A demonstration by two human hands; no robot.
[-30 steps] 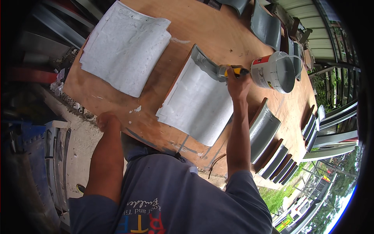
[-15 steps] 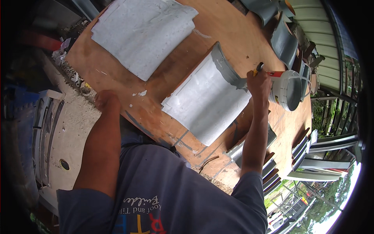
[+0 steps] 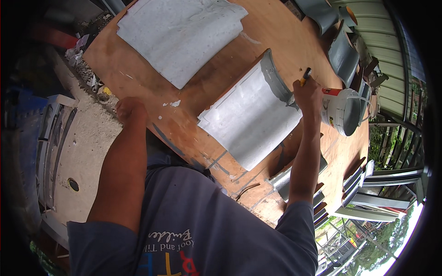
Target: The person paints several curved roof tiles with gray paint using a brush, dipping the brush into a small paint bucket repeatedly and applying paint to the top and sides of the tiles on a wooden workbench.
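Right hand (image 3: 307,95): fingers wrapped round the brush (image 3: 305,76), handle poking up past them, bristle end mostly hidden. Pale tile (image 3: 246,122) just left of those fingers, on the wooden counter (image 3: 281,39); grey coating (image 3: 275,85) along its far-right edge, right next to them. White bucket (image 3: 332,111) just right of them. Left hand (image 3: 131,110): fingers at the counter edge, can't tell if gripping or resting. Second pale tile (image 3: 184,39) ahead-right of left fingers, well apart.
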